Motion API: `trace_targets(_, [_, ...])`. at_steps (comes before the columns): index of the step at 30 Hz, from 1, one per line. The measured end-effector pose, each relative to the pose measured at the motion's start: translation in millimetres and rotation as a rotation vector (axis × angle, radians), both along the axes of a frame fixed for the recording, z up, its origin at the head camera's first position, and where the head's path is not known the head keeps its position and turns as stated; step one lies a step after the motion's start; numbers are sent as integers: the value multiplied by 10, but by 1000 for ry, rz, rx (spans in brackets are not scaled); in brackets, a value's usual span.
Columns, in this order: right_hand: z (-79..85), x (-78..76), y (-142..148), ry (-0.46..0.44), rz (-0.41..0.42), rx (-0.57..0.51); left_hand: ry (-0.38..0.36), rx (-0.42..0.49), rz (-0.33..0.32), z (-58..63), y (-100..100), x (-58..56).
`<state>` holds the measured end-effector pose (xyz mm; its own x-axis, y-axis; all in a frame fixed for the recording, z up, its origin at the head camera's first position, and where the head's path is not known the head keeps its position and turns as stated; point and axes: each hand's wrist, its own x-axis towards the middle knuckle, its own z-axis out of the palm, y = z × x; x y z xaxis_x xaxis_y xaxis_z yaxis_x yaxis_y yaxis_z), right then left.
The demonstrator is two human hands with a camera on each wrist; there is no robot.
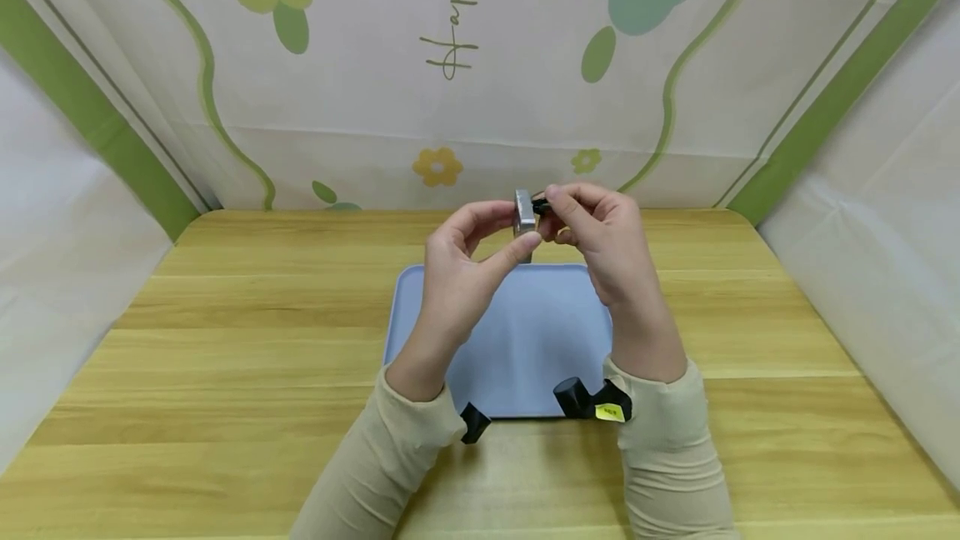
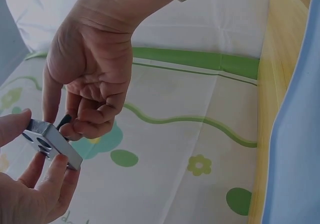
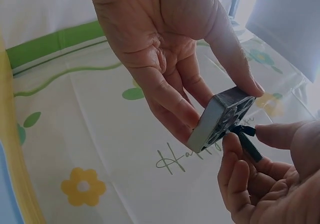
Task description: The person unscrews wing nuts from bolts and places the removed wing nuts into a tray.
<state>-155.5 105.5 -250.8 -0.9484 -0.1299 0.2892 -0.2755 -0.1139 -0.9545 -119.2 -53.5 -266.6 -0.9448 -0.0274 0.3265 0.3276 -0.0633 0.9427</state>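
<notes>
My left hand holds a small silver metal block between thumb and fingers, up in front of me above the far end of the tray. Round holes show in one face of the block in the left wrist view; its other face has a recessed pattern. Close against that face, my right hand pinches a small dark screw with thumb and fingertips. The screw has a threaded shaft and a wing-like part near the block. Where its tip meets the block is hidden.
Below the hands, a light blue tray lies on the wooden table. A white cloth with flowers and green bands stands behind the table. Black wrist mounts stick out from the sleeves over the tray's near edge.
</notes>
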Motion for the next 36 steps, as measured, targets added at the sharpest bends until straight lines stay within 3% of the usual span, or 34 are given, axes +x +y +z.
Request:
trace_targets(12, [9, -12, 45, 31, 74, -58, 5, 13, 3, 23, 2, -11])
trace_targets(18, [17, -11, 72, 63, 63, 5, 0, 13, 2, 22, 3, -11])
trace_targets(26, [31, 3, 66, 88, 58, 4, -1, 23, 2, 21, 1, -13])
trace_targets(36, [41, 16, 50, 174, 12, 127, -3, 18, 1, 21, -1, -14])
